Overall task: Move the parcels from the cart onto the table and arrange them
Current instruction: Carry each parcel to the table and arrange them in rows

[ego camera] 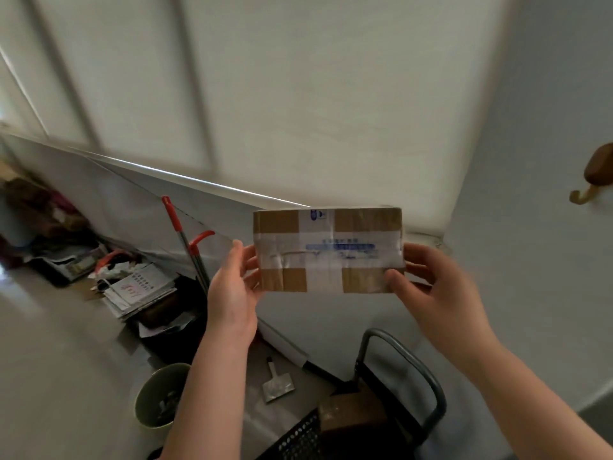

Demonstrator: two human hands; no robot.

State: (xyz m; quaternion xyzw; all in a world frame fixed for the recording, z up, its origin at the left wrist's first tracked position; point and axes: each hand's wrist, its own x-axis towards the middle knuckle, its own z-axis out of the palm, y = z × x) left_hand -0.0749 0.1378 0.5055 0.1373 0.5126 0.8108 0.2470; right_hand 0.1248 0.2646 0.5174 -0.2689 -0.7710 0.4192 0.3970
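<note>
- A flat cardboard parcel (328,249), crossed by bands of clear and white tape with blue print, is held in the air at chest height in front of a pale blind, its broad face towards the camera.
- The left hand (232,287) grips the parcel's left edge, fingers curled round behind it.
- The right hand (438,293) grips the right edge, thumb pressed on the front face near the lower corner and fingers wrapped behind.
- Below the parcel stands the cart (408,363), with a grey tubular handle and a black perforated basket wall.
- A second brown parcel (351,413) lies in the cart, well below the held one.
- A small metal scraper (277,386) lies on the pale surface just left of the cart.
- A green cup (159,396) stands further left, partly behind the left forearm.
- Red-handled poles (189,240) lean against the wall beside a stack of papers (142,290).
- A wooden hook (597,174) hangs on the right wall.
</note>
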